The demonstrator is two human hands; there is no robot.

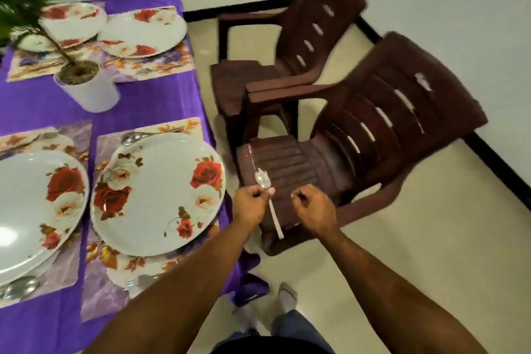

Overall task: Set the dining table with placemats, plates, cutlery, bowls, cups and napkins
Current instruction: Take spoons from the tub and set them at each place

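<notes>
My left hand (251, 205) grips a metal spoon (263, 180) over the near brown chair's seat, bowl up and handle slanting down to the right. A fork-like head shows just behind the bowl; I cannot tell whether it is held. My right hand (313, 207) hovers beside it with curled fingers and nothing visible in them. On the purple tablecloth (43, 106), floral plates (158, 195) (34, 210) sit on placemats (97, 304), with cutlery above (138, 136) and below (143, 282) the nearer plate. Two more plates (143, 29) (71, 20) lie at the far end.
A white pot with a plant (90, 92) stands mid-table. Two brown plastic armchairs (373, 138) (301, 37) stand right of the table on a pale floor, near the wall. My feet (287, 296) are by the table corner.
</notes>
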